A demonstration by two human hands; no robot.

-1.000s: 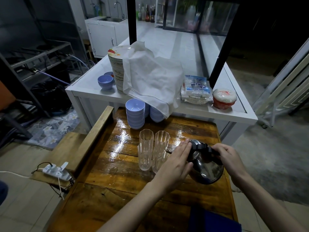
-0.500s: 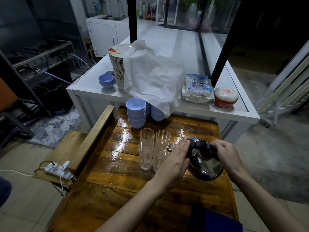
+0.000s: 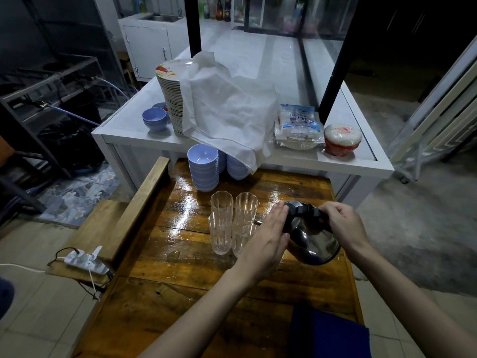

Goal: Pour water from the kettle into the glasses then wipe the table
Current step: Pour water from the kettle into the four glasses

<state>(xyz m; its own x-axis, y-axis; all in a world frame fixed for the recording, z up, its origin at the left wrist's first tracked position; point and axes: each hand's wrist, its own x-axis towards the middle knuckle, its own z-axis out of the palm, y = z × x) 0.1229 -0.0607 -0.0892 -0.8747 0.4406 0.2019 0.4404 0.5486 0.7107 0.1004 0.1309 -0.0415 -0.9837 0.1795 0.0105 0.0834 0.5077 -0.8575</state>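
A shiny steel kettle with a black handle is tilted left, its spout toward a cluster of clear ribbed glasses on the wet wooden table. My right hand grips the kettle's black handle from the right. My left hand lies flat against the kettle's lid and left side, fingers together, hiding part of the nearest glass. A dark blue cloth lies at the table's near right corner.
Stacks of blue bowls stand at the table's far edge. Behind is a white counter with stacked plates under a white cloth, packets and a red-and-white tub. A power strip lies on a low bench at the left.
The kettle has stayed tilted at the glasses, with both hands in nearly the same hold. The view has shifted slightly.
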